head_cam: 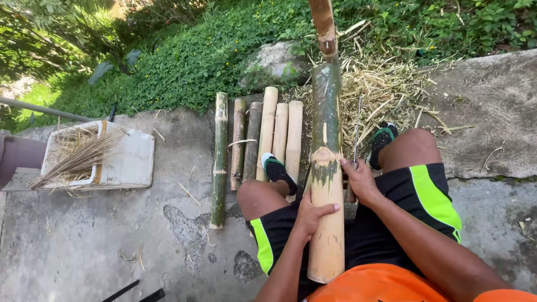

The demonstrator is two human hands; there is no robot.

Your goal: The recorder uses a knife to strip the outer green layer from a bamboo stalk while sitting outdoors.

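On the concrete floor (100, 235), left to right: white tray (137, 162) of fibres; split bamboo lengths (263, 134); left hand (310, 215) clasping the half-peeled bamboo pole (326, 212) (propped between knees); right hand (361, 182) gripping a knife (356, 134). Skin-stripping apparently underway; further strokes need steady bracing.

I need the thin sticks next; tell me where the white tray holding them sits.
In the head view, the white tray lies on the concrete at the person's far left, beyond the row of bamboo poles, by the grass edge.
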